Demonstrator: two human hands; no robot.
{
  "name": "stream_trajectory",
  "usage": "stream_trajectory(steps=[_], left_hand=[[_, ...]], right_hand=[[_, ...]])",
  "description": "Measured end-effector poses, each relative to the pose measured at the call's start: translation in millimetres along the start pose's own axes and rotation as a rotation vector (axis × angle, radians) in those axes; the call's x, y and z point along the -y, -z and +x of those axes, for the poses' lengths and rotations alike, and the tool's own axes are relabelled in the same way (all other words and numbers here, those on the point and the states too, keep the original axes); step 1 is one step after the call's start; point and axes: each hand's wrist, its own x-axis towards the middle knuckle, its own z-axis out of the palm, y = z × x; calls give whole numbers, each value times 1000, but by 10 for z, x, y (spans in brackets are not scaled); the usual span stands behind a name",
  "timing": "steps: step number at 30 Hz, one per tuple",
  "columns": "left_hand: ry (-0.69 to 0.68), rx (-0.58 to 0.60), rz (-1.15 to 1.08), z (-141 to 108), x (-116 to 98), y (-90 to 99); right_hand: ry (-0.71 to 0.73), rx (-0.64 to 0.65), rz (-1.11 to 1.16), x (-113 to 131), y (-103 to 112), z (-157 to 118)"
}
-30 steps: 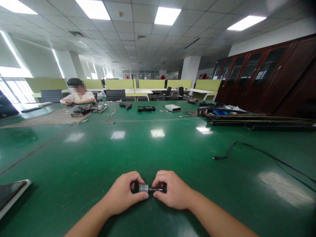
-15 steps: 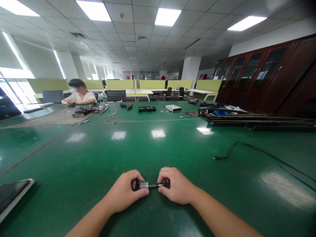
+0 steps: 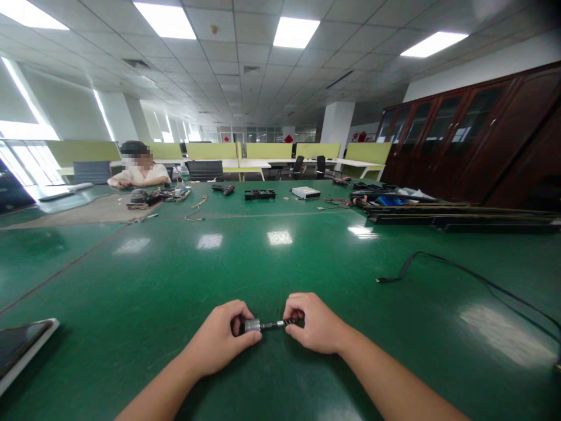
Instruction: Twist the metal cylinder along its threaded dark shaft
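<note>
Toward the near edge of the green tabletop (image 3: 175,280), that edge itself out of view: a slim shaft (image 3: 269,325) lies level between two hands. Left hand (image 3: 217,339) curled, thumb and fingers closed around the metal cylinder (image 3: 252,325) at one end, probably to steady the heavier part. Right hand (image 3: 313,324) pinched nearly shut on a dark ribbed piece (image 3: 288,321) at the other end, maybe a coil spring; fingertip grip likely chosen for fine control. Mid-shaft bare, so both grips stay clear of each other. Black cable (image 3: 421,254) trails toward the right edge; drill (image 3: 223,189) near the far edge, well apart, leaving elbow room.
</note>
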Motion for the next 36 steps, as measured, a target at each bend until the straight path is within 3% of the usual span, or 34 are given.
stream_trajectory(steps=[9,36], left_hand=[[-19,10,-9,18,16,-11],[-2,39,-10,30,25,-28]], right_hand=[[113,36,169,141,-88,-27],[71,52,106,151,-139,-5]])
